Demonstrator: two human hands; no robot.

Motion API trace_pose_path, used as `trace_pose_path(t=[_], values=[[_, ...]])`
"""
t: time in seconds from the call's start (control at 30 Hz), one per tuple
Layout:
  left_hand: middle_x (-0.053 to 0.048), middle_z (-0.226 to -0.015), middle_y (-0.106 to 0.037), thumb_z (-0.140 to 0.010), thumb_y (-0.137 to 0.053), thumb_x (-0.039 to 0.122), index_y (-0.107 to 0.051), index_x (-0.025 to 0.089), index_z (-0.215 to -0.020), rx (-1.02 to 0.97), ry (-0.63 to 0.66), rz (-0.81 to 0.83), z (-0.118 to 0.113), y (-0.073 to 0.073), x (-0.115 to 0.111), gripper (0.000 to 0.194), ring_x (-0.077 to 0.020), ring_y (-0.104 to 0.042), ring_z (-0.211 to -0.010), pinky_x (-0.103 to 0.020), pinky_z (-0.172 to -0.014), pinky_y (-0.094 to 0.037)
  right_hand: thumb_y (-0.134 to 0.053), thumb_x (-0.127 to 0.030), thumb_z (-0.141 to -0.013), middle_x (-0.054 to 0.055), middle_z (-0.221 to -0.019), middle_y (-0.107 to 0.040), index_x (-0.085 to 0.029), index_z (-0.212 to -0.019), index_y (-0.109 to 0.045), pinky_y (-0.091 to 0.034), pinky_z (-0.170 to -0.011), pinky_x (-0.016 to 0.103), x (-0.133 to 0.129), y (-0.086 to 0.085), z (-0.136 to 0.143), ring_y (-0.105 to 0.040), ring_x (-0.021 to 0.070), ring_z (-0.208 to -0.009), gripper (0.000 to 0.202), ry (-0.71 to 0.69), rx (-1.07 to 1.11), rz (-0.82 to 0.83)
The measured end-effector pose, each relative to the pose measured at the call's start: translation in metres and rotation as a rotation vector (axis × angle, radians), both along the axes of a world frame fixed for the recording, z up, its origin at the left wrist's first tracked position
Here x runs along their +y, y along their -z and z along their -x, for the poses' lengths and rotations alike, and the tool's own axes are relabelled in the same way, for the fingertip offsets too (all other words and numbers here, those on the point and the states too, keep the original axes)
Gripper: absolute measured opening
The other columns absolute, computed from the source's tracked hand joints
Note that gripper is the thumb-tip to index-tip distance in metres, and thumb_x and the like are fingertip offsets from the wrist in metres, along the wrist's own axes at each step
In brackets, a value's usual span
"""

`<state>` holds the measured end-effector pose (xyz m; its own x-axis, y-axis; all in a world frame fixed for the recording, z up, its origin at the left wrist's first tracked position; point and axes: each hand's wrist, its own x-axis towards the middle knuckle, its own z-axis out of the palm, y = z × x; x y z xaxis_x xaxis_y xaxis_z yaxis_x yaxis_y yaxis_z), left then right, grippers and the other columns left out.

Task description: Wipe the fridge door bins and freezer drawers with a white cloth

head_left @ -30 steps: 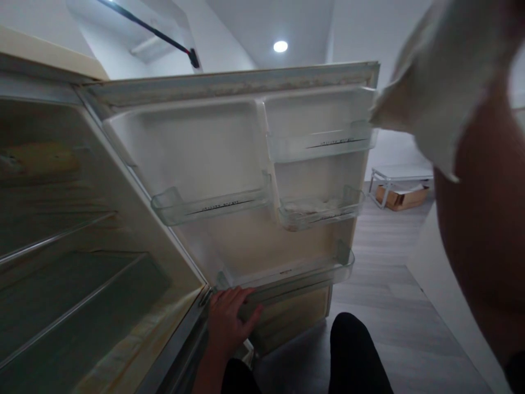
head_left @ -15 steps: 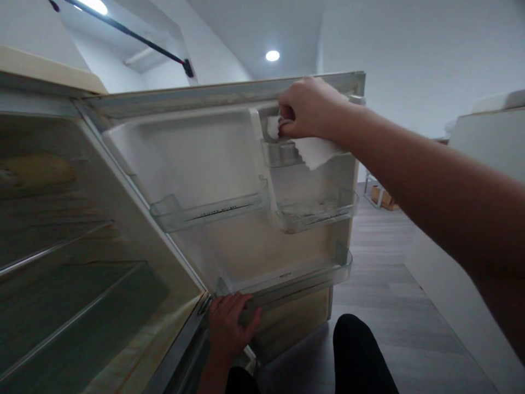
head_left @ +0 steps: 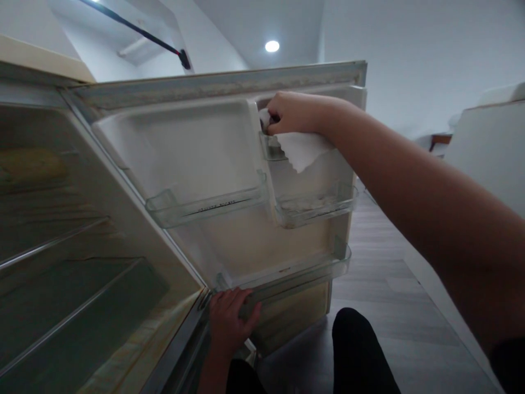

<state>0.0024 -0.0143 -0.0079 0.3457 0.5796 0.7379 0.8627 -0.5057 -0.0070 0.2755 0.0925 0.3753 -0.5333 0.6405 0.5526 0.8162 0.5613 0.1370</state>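
Head view, right hand [head_left: 295,112]: fingers curled tightly around a white cloth [head_left: 302,152], one end bunched at the fingertips, a loose flap hanging below the palm.
White cloth: at the upper right compartment of the swung-out fridge door [head_left: 176,145]; the bunched end is near the divider [head_left: 255,137], the flap hangs in front of the upper right bin [head_left: 274,150]. The fingers hide whether it touches the panel behind.
Left hand [head_left: 230,317]: fingers extended, thumb spread apart, at the left end of the bottom bin [head_left: 303,276], near the hinge corner [head_left: 204,300]; I cannot tell how hard it presses.
Other bins: a left bin [head_left: 209,208] and a middle right bin [head_left: 315,210], the latter with blurred marks or contents.
Fridge interior: on the left, glass shelves [head_left: 69,323] and, farther up, a dim yellow item [head_left: 33,167].
Knee [head_left: 355,350]: near, below the door, over the grey floor [head_left: 373,284].
Snag risk: the flap could catch the upper right bin's rim under a sideways drag, and a hard tug might unseat the bin.
Slip risk: a loosened grip could drop the cloth into the middle right bin.
Pinch risk: pressure from the right hand could swing the door, trapping left-hand fingers near the hinge corner.
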Motion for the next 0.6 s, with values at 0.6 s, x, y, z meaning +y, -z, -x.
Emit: trace_pose_path(t=[0.6], values=[[-0.001,-0.083,-0.072,-0.089,-0.064,0.039,-0.069,0.024,-0.11,0.067,0.06,-0.08,0.009,-0.005,0.0,0.026,-0.0203,-0.066,-0.079,-0.039,-0.087,-0.039,-0.048,-0.022,-0.095,0.021,-0.132,-0.063,-0.002,-0.12,-0.069,-0.049,-0.098,0.033,-0.021,-0.004,0.001,-0.063,0.0285,-0.121,0.039,0.115,-0.112,0.0]])
